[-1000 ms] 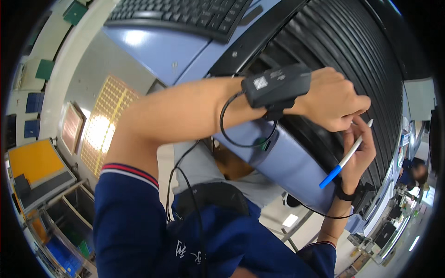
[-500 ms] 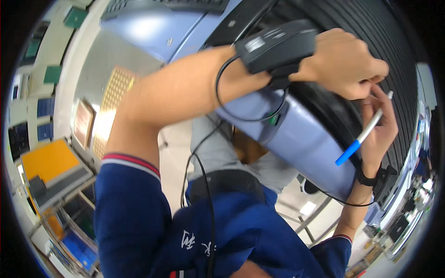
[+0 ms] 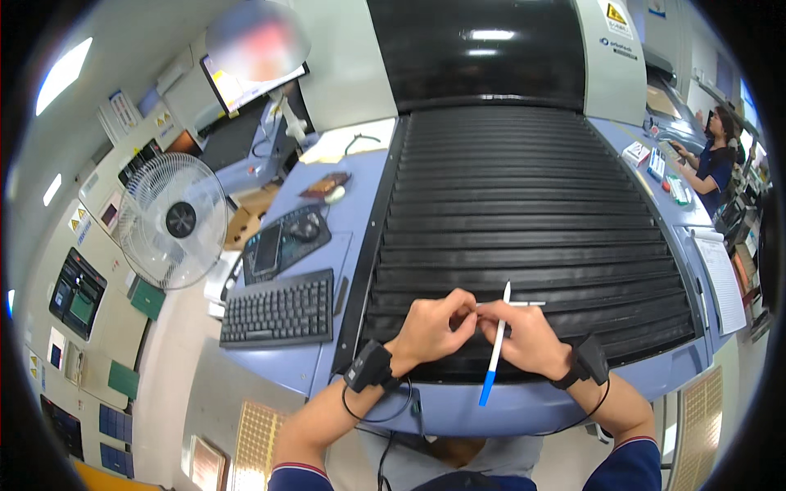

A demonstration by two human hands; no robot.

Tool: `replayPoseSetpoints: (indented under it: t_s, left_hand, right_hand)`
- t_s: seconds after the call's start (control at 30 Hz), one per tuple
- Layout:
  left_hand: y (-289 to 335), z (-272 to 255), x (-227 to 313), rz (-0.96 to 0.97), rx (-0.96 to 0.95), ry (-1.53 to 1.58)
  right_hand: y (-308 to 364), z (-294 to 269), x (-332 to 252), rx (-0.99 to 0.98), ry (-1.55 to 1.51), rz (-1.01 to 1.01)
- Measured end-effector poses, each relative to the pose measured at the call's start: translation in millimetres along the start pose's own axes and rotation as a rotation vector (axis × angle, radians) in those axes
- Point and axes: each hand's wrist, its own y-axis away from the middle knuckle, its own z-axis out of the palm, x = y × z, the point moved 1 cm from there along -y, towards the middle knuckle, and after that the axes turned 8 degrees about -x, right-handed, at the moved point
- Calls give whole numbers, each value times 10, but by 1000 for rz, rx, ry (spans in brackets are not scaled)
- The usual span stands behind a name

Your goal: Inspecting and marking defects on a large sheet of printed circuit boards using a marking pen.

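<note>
Both my hands meet over the near part of the black ribbed bed, fingertips together. My left hand (image 3: 434,329) is closed in a pinch at one end of a thin white stick (image 3: 528,304), which runs sideways behind my right fingers. A white pen with a blue end (image 3: 494,360) is held in my right hand (image 3: 530,337), slanting across the fingers with the blue end toward me. The right fingertips touch the left ones. Whatever else lies between the fingertips is hidden. Each wrist wears a black strapped device with a cable.
The ribbed bed (image 3: 524,196) runs back under a dark machine cover (image 3: 483,49). At left are a keyboard (image 3: 278,308), a mouse (image 3: 304,227) and a fan (image 3: 173,221). A paper pad (image 3: 720,274) lies at right; another person (image 3: 714,164) stands beyond.
The view has swung up from my lap to the machine bed. My left arm no longer reaches across; both hands now meet before me. The pen stays in my right hand; the thin stick now shows.
</note>
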Motion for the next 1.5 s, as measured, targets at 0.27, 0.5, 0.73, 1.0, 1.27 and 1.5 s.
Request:
replayPoseSetpoints:
  t_s: [0.27,0.5,0.73,1.0,1.27,1.5]
  left_hand:
    - [28,1,-15,-58,-43,34]
    - [-63,-151,-93,-215,107,280]
    - [-89,-257,-349,-259,369,394]
    - [-72,-193,-287,-328,286,332]
    - [-87,-261,-288,-332,356,346]
    - [-74,-384,-382,-291,417,170]
  right_hand:
    - [19,36,83,2,-22,7]
    - [-58,-151,77,52,-20,7]
    - [-200,-339,448,296,-31,11]
    - [-71,-295,357,197,-34,28]
    - [-59,-266,203,179,64,-24]
    - [-67,-284,228,211,84,9]
